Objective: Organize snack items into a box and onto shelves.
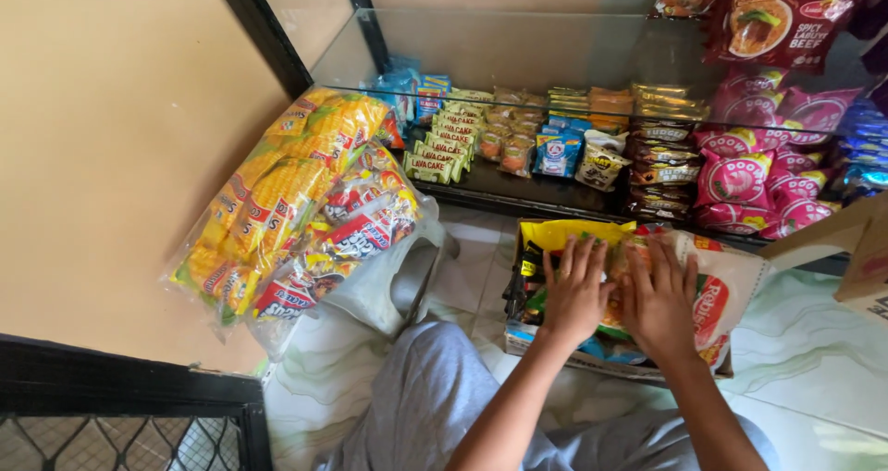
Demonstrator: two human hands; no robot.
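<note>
So both my hands are flat, palms down, on a big plastic snack bag (712,286) that's lying on top of a cardboard box (573,355) on the floor. Left hand (575,291) has fingers spread over the yellow and green end, right hand (659,297) sits just beside it on the orange middle; neither is clenched, more pressing than gripping, and I can't tell if any fingertips hook under an edge. The bag's long axis runs left to right across the box, white and red end pointing right and hanging past the box's edge. How far along? Looks like early-to-middle to me: the glass shelf (518,189) beyond already has neat rows of small packets, brown ones and pink packs (740,179), while this bag looks to be closed and in the box. To my left, a large clear bag of yellow corn snacks (277,203) leans on the wall over a white container (398,281), unopened too. My grey-trousered knee (425,388) is just below.
</note>
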